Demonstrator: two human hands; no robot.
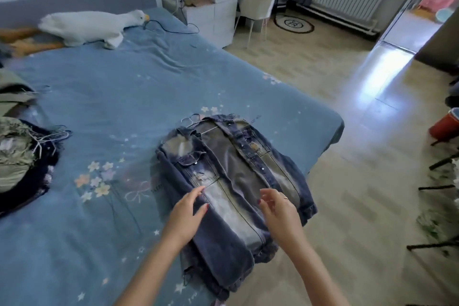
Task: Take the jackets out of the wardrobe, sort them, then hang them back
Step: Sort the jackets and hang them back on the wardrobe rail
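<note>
Fingers [197,192] of left hand [187,216] straight, flat on denim jacket [231,181]; right hand [278,208] loosely curled above, gripping nothing. Jacket on wire hanger [196,123], near right corner of bed [124,97], long axis near-to-far, collar far.

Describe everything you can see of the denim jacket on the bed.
The denim jacket is dark blue with pale bleached patches, metal snap buttons and flapped chest pockets. It lies flat, front up, near the edge of the bed, its hem hanging over the side. A wire hanger sticks out at its collar. The left hand rests on the left front panel; the right hand hovers at the right panel, fingers loosely curled.
</note>
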